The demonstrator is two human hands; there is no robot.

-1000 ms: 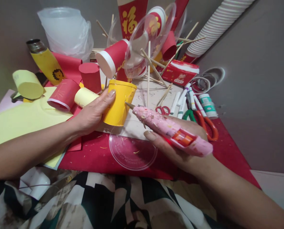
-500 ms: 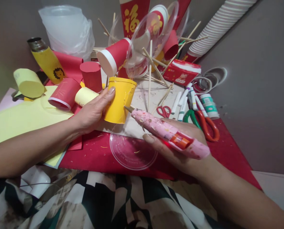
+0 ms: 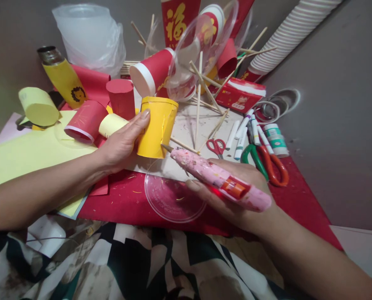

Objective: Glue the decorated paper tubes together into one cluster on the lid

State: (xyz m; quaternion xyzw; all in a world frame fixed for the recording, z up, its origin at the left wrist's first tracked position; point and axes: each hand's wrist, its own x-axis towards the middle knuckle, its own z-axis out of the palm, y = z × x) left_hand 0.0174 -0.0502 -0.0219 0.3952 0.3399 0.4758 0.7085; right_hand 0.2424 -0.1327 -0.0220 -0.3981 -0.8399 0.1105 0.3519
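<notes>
Here, cloth [image 3: 136, 266]: black-and-white patterned fabric, nearest of all, under both forearms.
Right hand [image 3: 236, 198]: curled around a glue gun, thumb along its near side, fingers folded beneath it.
Glue gun [image 3: 217, 177]: pink, flecked with dried bits, with an orange switch on top; it points left and away, and its metal tip meets the lower wall of the cup.
Clear lid [image 3: 173, 196]: round, flat on the red sheet [image 3: 126, 204], just left of the right hand and under the gun's barrel.
Left hand [image 3: 120, 143]: half open, cupped against the yellow cup, thumb across its near side, the other fingers hidden behind it.
Yellow cup [image 3: 157, 127]: held by the left hand, open end up and tilted slightly away, between the two hands.
Yellow paper [image 3: 26, 154]: large sheet under the left forearm.
Pale roll [image 3: 112, 124]: lies touching the back of the left hand's fingers, with a red cup [image 3: 86, 121] on its side just left of it.
Small scissors [image 3: 216, 146]: red-handled, just beyond the right hand.
Large scissors [image 3: 267, 164]: green and red handles, right of the right hand.
Markers [image 3: 240, 133]: white barrels in a row, beyond the right hand.
Sticks [image 3: 200, 100]: thin wooden ones, crossing beyond the yellow cup.
Red box [image 3: 240, 96]: farther back, beyond the markers.
Cup stack [image 3: 286, 37]: long white column, far right, leaning on the wall.
Plastic bag [image 3: 89, 37]: far beyond the left hand.
</notes>
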